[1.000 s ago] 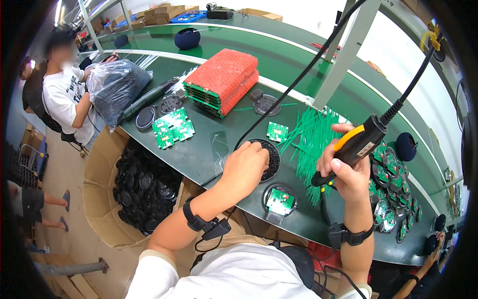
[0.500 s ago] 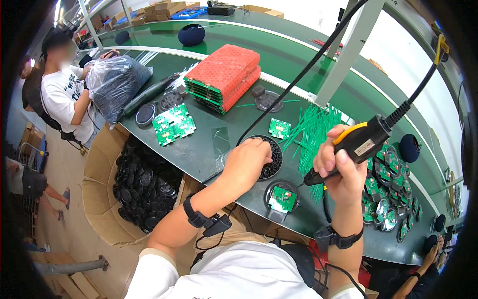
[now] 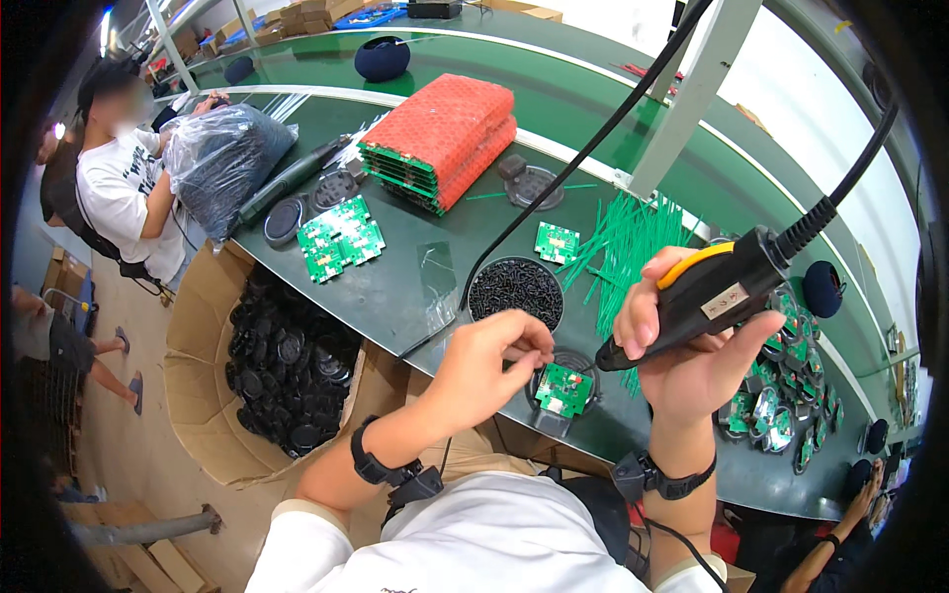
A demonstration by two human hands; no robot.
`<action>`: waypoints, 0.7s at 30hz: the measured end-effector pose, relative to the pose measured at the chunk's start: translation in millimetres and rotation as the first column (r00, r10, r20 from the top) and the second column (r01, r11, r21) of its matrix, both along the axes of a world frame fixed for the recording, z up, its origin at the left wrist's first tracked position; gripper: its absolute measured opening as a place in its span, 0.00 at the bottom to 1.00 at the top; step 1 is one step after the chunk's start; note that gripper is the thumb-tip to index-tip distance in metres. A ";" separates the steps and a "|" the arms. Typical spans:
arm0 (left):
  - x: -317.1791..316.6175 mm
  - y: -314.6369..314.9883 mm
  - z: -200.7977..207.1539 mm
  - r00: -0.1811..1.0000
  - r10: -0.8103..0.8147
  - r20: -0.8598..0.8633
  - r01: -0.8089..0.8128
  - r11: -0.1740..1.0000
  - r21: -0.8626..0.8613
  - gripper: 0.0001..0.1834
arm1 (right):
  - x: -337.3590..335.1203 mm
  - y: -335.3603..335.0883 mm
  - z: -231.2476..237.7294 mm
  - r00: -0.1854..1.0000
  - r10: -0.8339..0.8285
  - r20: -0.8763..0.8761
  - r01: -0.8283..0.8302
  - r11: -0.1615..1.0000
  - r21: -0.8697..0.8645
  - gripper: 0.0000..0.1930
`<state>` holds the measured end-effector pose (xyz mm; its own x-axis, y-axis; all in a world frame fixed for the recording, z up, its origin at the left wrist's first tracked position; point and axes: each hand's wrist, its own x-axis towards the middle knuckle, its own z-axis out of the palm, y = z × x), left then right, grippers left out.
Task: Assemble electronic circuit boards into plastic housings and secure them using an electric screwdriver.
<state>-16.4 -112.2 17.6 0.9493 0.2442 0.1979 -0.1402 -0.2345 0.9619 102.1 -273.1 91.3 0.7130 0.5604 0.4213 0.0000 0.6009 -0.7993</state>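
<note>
While the right hand [image 3: 682,361] holds a black power tool [image 3: 732,287], the left hand [image 3: 499,361] is right by a small green board [image 3: 564,390]. The board sits on a round black part [image 3: 575,358] on the desk [image 3: 386,306], on the near side of a bowl [image 3: 561,296] full of tiny black screws [image 3: 509,289]. The board looks light, thin and stiff, and its little bits could break, so it is best held by the edges. The black part looks like hard plastic, and its rim seems a good place to hold it steady. The tool looks heavier, with a thick cord [image 3: 860,148] that may tug at it; its fat middle is the place to grip. The right arm comes straight up from below, fingers curled round the tool and thumb sticking out, with the tool's nose pointing left near the board. The left arm slants up and to the right, fingers bent, thumb and fingertips close together. I can't tell if a screw is between them.
</note>
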 end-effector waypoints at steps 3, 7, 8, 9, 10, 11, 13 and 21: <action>-7.3 -5.0 -9.7 0.996 -0.068 -0.057 0.061 0.991 -0.116 0.09 | -4.6 2.6 1.3 1.000 -0.017 -0.026 0.015 0.999 -0.051 0.52; -9.4 -5.6 -20.4 1.000 -0.018 -0.005 0.017 0.993 -0.117 0.08 | -5.2 3.9 3.2 0.999 0.035 0.007 -0.035 0.999 -0.038 0.51; -10.0 -5.2 -21.7 1.000 -0.016 0.023 0.017 0.999 -0.038 0.07 | -5.7 3.9 3.4 0.999 0.046 0.001 -0.046 0.999 -0.023 0.51; -10.7 -5.3 -22.7 0.999 -0.013 0.049 0.015 0.999 -0.038 0.07 | -6.1 3.9 3.3 0.998 0.055 -0.010 -0.055 0.998 0.001 0.51; -11.5 -5.6 -23.1 0.999 -0.026 0.025 0.029 0.993 -0.112 0.07 | -6.9 4.0 3.2 0.998 0.058 -0.006 -0.058 0.998 -0.009 0.51; -12.3 -6.5 -23.2 0.999 -0.042 0.004 0.042 0.982 -0.186 0.07 | -7.6 3.9 3.2 0.998 0.060 -0.031 -0.060 0.998 0.014 0.52; -13.7 -10.1 -22.6 0.998 -0.026 -0.061 0.017 0.991 -0.134 0.07 | -9.7 4.0 3.3 0.996 0.064 -0.058 -0.062 0.997 0.035 0.53; -12.3 -20.7 -20.0 0.997 0.054 -0.050 -0.061 0.989 -0.134 0.10 | -19.5 5.0 8.1 0.991 0.058 -0.118 -0.060 0.998 -0.014 0.57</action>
<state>-28.7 -132.9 -2.4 0.9403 0.3201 0.1158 -0.0852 -0.1081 0.9905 82.6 -268.2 99.3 0.7223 0.6097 0.3264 -0.1298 0.5832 -0.8019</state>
